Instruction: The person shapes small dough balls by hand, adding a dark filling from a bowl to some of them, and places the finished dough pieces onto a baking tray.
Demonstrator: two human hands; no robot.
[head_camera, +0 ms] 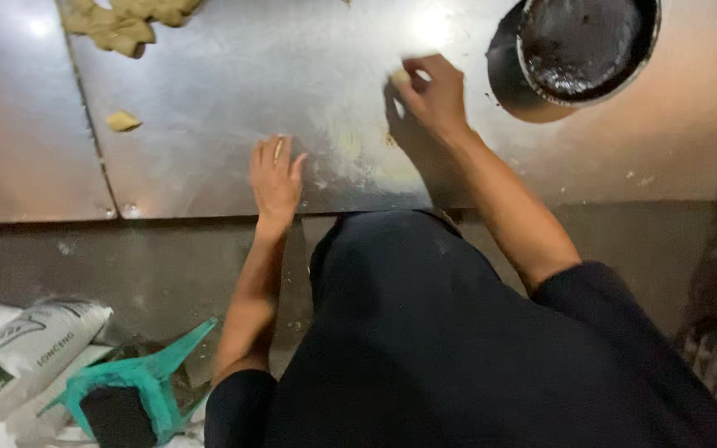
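Presently my right hand (pixel 435 93) is out over the middle of the steel table (pixel 234 75), fingers curled round a small piece of dough (pixel 400 77); only a pale corner of it peeks out at the thumb side, so how firm the pinch is I cannot tell for sure. It sits against the floured patch of the sheet, just left of the dark round pan (pixel 587 46) at the far right

My left hand (pixel 275 178) lies flat and spread near the table's near edge, palm down, holding nothing, only bracing on the metal

Handling, by judgement: the piece looks soft and light, likely to squash or tear if squeezed, a bit tacky where flour is thin. Best taken from above with fingertips round its sides, rolled not gripped

Other dough: a big ragged heap (pixel 130 18) at the far left edge, and one small lump (pixel 123 121) alone, well apart from both hands, by the seam between the two sheets

Below the table, near left: a white sack (pixel 22 353) and a teal plastic stool (pixel 139 386)
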